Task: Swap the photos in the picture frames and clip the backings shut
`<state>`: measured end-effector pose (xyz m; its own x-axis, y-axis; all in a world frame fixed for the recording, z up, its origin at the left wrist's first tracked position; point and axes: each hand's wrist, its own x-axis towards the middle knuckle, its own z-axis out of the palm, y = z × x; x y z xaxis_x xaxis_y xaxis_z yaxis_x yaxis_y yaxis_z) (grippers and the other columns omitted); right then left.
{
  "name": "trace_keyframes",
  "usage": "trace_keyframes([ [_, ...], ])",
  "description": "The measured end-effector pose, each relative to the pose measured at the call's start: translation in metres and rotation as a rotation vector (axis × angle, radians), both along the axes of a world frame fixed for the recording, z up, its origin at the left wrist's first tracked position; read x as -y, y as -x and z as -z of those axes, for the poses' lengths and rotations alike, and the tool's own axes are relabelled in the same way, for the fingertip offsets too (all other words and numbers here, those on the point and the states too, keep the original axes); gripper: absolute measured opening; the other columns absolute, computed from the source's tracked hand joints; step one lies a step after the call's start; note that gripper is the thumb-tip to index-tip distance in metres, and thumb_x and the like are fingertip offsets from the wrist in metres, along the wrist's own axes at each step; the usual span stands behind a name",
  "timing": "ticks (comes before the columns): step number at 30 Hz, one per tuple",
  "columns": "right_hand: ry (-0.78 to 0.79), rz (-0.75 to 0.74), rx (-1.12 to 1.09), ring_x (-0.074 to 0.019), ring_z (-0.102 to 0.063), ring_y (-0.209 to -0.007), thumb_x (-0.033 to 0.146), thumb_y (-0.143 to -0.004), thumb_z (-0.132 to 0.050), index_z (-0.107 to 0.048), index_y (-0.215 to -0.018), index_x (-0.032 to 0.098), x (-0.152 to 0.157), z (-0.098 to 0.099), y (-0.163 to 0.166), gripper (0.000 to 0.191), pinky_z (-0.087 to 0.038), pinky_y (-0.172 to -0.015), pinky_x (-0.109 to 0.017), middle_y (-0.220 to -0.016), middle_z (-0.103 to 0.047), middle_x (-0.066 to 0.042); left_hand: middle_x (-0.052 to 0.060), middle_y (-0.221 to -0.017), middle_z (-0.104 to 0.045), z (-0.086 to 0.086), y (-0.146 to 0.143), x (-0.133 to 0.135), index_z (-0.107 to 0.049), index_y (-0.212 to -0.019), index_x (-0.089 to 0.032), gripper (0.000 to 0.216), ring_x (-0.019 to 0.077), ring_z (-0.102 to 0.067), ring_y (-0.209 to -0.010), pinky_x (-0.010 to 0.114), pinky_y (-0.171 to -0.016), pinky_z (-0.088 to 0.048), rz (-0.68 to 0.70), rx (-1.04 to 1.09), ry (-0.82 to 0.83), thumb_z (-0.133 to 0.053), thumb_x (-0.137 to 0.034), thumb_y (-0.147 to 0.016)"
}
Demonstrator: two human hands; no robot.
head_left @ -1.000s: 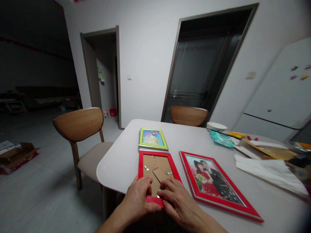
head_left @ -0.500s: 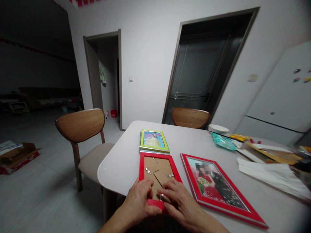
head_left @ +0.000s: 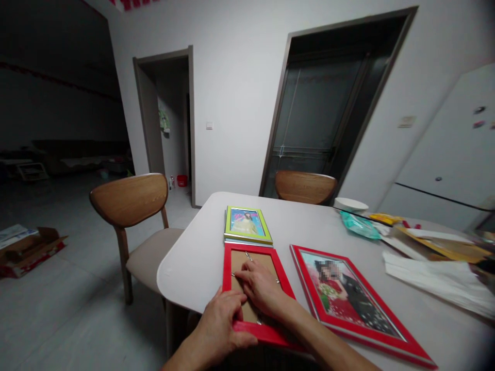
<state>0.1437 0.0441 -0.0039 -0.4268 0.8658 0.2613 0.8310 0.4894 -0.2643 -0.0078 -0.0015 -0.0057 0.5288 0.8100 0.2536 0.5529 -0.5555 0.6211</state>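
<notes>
A red picture frame (head_left: 227,263) lies face down at the table's near edge, its brown backing board (head_left: 236,256) showing. Thumb and fingers of my left hand (head_left: 224,317) are closed around its lower left corner. My right hand (head_left: 260,288) reaches over the board with bent, closed fingers, their tips at the metal clip (head_left: 233,274) on the left side. Another clip (head_left: 248,255) sits at the top, one (head_left: 277,282) at the right and one (head_left: 259,320) at the bottom. The right hand covers the board's middle.
Beyond lies a lime-green framed picture (head_left: 247,222) on a stack. To the right is a larger red framed photo (head_left: 348,293). Farther right are a white bowl (head_left: 350,205), a teal packet (head_left: 359,225) and white paper (head_left: 436,278). A wooden chair (head_left: 131,198) stands left of the table (head_left: 193,268).
My right hand has moved from the frame's bottom edge up and left across the backing board to the left clip. My left hand stays on the lower left corner.
</notes>
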Motion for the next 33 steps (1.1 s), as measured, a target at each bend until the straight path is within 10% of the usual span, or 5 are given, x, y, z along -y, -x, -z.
trace_keyframes([
  [7, 0.029, 0.012, -0.030, -0.0135, -0.048, -0.077, 0.017, -0.074, -0.042, -0.063, -0.081, 0.020, 0.004, -0.008, 0.002, 0.023, -0.034, -0.068, -0.022, -0.081, -0.056, -0.004, -0.001, -0.086, -0.059, 0.006, 0.001, 0.000, -0.055, -0.064, -0.017, 0.031, 0.0164, -0.051, -0.078, 0.024, -0.073, -0.038, 0.007, 0.026, 0.007, -0.077, -0.025, -0.045],
  [21, 0.071, 0.592, -0.099, -0.0185, -0.057, -0.070, 0.032, -0.070, -0.047, -0.059, -0.070, 0.019, -0.064, 0.010, -0.021, 0.019, -0.032, -0.052, -0.024, -0.076, -0.065, -0.008, 0.006, -0.091, -0.058, 0.010, 0.004, 0.002, -0.055, -0.095, -0.014, 0.056, 0.0212, -0.051, -0.086, 0.029, -0.076, -0.040, -0.003, 0.063, 0.004, -0.077, -0.030, -0.046],
  [33, 0.029, 0.368, -0.433, -0.0135, -0.057, -0.070, 0.033, -0.075, -0.035, -0.060, -0.075, 0.017, -0.034, -0.009, -0.045, 0.029, -0.040, -0.064, -0.021, -0.075, -0.065, -0.003, 0.015, -0.120, -0.046, 0.008, -0.022, 0.003, -0.052, -0.094, -0.015, 0.042, 0.0280, -0.037, -0.113, 0.050, -0.097, -0.018, 0.183, -0.248, -0.097, -0.066, -0.035, -0.061],
])
